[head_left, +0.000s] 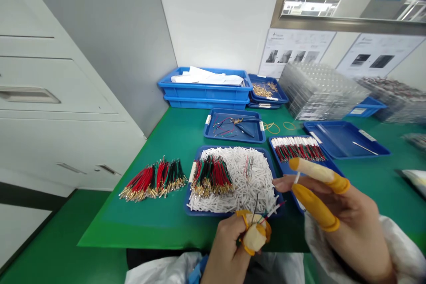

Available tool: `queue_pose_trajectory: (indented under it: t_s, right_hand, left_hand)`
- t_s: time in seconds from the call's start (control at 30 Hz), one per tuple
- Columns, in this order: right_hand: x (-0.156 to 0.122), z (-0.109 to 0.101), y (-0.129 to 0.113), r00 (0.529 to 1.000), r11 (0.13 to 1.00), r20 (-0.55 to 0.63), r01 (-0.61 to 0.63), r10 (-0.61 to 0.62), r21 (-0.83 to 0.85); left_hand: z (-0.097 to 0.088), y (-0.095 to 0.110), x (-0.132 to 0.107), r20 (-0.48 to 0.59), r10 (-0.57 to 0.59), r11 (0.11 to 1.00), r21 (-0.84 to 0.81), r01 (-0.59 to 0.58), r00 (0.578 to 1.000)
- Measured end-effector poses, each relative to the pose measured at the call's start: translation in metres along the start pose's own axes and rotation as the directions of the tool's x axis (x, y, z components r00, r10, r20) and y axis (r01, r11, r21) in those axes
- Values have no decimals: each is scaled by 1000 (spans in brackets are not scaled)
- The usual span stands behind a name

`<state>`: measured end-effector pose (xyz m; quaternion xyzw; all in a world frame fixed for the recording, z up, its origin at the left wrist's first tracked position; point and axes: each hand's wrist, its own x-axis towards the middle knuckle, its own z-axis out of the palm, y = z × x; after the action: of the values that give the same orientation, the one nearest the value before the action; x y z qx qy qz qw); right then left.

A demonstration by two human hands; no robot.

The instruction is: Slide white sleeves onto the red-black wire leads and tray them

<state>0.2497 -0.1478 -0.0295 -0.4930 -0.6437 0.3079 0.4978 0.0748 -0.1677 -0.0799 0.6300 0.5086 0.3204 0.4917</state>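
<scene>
My left hand [238,235], with yellow finger cots on its fingertips, is closed on a few thin wires [255,208] in black, green and red. A white sleeve sits on one of these wires, near the tray's front edge. My right hand [353,208], also in yellow finger cots, pinches a short white tube [297,178] between its fingers, to the right of the tray. Below and ahead of my hands, a blue tray [273,168] holds many loose white tubes [258,173]. On those tubes lies a bundle of red, black and green wires [213,175] with gold ends.
More wire bundles [155,179] lie on the green table [133,226] at left. Behind are a tray with pliers [244,129], stacked blue bins [206,91] and clear plastic trays [319,88]. At right, another tray holds white-sleeved wires [297,148] beside a shallow tray [346,137].
</scene>
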Motion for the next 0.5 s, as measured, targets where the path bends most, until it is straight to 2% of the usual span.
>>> queue_pose_trajectory:
  t_s: [0.13,0.23,0.33,0.5]
  right_hand:
    - [5,3,-11,992,996,99,68,-73,56]
    - [5,4,-14,983,995,165,63,-75,79]
    - [6,4,-15,985,995,160,45,-58,85]
    - [6,2,-18,985,996,164,34,-47,82]
  left_hand:
    - [2,-1,-2,-4,6,999,33,-6,1000]
    - [2,0,-5,-48,6,998,68,-3,999]
    - [1,5,-6,-75,73,996,55,-69,995]
    - [1,13,-3,-42,138,988,69,-135,990]
